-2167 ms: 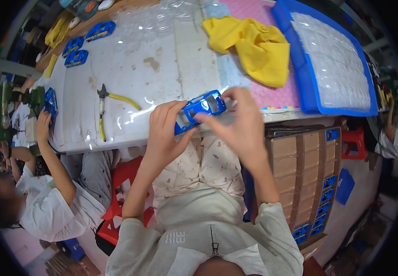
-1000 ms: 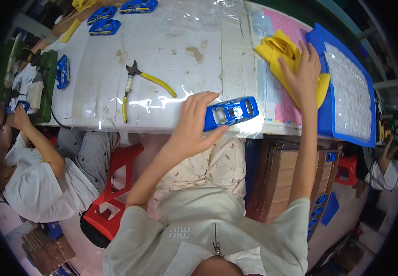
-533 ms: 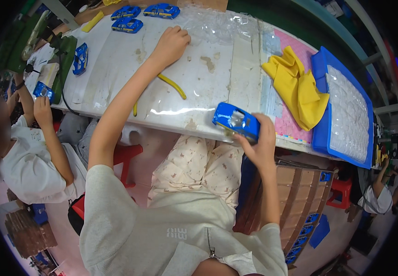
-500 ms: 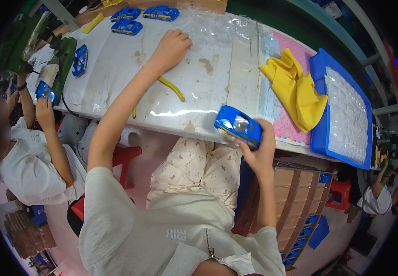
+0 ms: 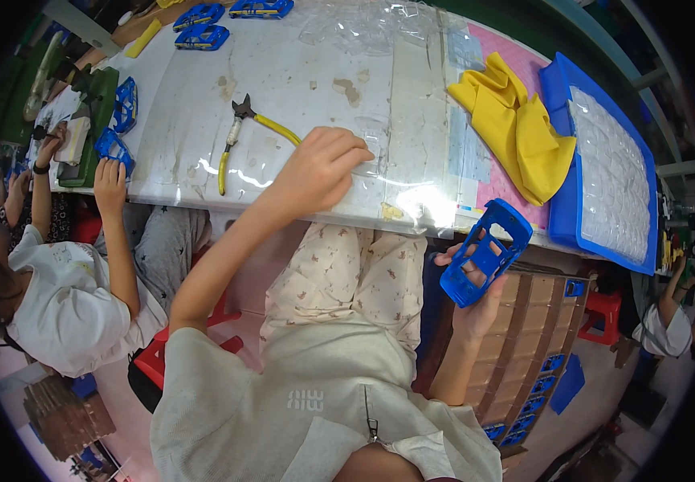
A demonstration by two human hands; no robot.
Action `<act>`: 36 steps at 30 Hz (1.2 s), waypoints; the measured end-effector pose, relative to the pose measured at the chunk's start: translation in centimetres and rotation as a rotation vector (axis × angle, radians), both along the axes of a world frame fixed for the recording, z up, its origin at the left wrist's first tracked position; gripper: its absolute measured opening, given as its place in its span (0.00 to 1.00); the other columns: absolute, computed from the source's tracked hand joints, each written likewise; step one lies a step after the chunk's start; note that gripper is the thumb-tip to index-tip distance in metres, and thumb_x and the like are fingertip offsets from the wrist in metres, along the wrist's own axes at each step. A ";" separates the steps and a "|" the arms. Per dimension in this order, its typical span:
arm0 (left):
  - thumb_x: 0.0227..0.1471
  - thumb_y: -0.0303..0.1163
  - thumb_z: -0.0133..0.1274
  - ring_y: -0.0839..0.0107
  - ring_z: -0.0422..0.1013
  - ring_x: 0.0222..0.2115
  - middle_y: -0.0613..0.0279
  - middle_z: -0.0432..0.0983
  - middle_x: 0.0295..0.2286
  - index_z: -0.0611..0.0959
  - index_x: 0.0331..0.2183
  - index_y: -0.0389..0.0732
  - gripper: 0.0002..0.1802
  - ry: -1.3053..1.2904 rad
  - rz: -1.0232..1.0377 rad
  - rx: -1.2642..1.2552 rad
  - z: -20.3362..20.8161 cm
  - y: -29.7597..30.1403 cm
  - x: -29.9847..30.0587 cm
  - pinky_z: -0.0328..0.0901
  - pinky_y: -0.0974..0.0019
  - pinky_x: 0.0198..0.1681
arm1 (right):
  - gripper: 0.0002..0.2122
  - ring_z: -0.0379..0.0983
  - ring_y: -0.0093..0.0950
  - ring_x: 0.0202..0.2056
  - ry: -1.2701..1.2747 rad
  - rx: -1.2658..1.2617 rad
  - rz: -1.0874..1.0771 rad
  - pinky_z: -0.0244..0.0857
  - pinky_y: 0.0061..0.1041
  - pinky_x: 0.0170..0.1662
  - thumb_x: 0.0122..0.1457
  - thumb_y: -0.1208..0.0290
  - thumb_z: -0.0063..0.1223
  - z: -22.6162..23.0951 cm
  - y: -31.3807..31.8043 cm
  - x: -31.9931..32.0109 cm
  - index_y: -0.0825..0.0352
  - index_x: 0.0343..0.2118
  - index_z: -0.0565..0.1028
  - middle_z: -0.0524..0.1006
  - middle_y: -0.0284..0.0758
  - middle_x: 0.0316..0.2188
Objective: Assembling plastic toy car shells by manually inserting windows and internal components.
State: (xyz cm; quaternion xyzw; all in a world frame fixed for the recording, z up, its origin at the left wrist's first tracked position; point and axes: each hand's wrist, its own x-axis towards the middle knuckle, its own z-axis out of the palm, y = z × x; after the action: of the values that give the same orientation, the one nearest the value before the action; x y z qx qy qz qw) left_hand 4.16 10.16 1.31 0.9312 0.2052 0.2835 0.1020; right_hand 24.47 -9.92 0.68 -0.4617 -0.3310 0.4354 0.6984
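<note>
"Pulled back nearer, the left hand (image 5: pixel 322 170) curls its fingers left of the cloth (image 5: pixel 516 132); the car shell (image 5: pixel 488 255) flips to its hollow side."

"Anything in those fingers?"

"I cannot tell. Right hand (image 5: pixel 480 312) grips the shell, on the cloth's near side."

smooth blue plastic car shell (image 5: pixel 487 255)

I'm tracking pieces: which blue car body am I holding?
The blue car body in your right hand. Three others lie ungrasped at the far left of the table; a co-worker's hand touches another.
</note>
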 end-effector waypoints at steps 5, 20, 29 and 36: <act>0.40 0.34 0.54 0.58 0.62 0.46 0.54 0.68 0.41 0.74 0.37 0.35 0.19 0.008 0.075 -0.060 -0.5 -3.6 0.9 0.55 0.56 0.49 | 0.31 0.70 0.35 0.35 0.048 -0.080 -0.009 0.62 0.33 0.43 0.58 0.44 0.29 -0.9 -0.1 -0.5 0.70 0.51 0.59 0.71 0.41 0.35; 0.37 0.26 0.53 0.65 0.69 0.39 0.59 0.72 0.36 0.76 0.30 0.37 0.12 0.102 -0.350 0.016 -4.7 -12.9 0.4 0.67 0.65 0.43 | 0.31 0.70 0.29 0.27 0.227 -0.129 0.000 0.65 0.28 0.33 0.59 0.46 0.25 -0.1 -0.4 -0.9 0.71 0.52 0.58 0.69 0.44 0.36; 0.35 0.23 0.54 0.64 0.71 0.36 0.59 0.74 0.32 0.78 0.29 0.36 0.11 -0.184 -0.096 0.108 -2.8 -12.5 1.8 0.68 0.64 0.37 | 0.30 0.70 0.29 0.26 0.229 -0.138 -0.009 0.65 0.27 0.33 0.59 0.46 0.25 0.2 -0.7 -1.7 0.70 0.52 0.58 0.69 0.44 0.34; 0.35 0.26 0.52 0.64 0.69 0.38 0.59 0.73 0.34 0.77 0.30 0.37 0.13 0.062 -0.207 -0.274 -2.5 -14.3 1.3 0.66 0.66 0.41 | 0.29 0.71 0.30 0.25 0.221 -0.142 -0.086 0.66 0.27 0.31 0.60 0.47 0.25 0.8 -0.5 -2.1 0.68 0.53 0.58 0.69 0.44 0.33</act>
State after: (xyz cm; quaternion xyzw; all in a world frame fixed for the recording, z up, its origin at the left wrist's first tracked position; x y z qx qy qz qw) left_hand 5.44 -4.17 -1.17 0.9330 0.1480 0.2119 0.2503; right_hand 22.41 -10.37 1.51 -0.4727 -0.2001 0.4756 0.7143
